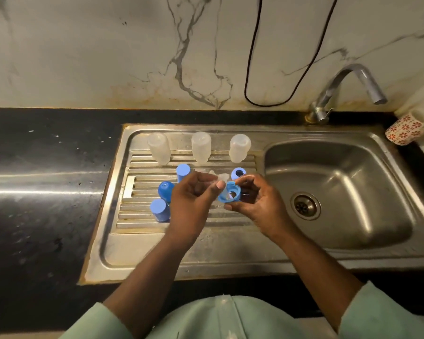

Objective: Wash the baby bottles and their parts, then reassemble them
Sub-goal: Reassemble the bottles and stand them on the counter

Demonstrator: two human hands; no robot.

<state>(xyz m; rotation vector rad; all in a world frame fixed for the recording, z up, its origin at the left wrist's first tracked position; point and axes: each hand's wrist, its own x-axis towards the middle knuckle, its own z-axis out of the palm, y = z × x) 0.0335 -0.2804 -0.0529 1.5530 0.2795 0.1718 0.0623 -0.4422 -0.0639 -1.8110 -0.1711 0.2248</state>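
I judge this the reassembly step: my right hand curls its fingers round a blue collar ring over the draining board, while my left hand pinches a clear teat against it (hard to see). Three bottles stand inverted behind. Next, the teat must seat squarely through the ring.

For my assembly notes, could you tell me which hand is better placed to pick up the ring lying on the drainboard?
Probably the left hand: it pinches only a clear teat, while the right hand grips a blue ring. The spare ring lies just behind both.
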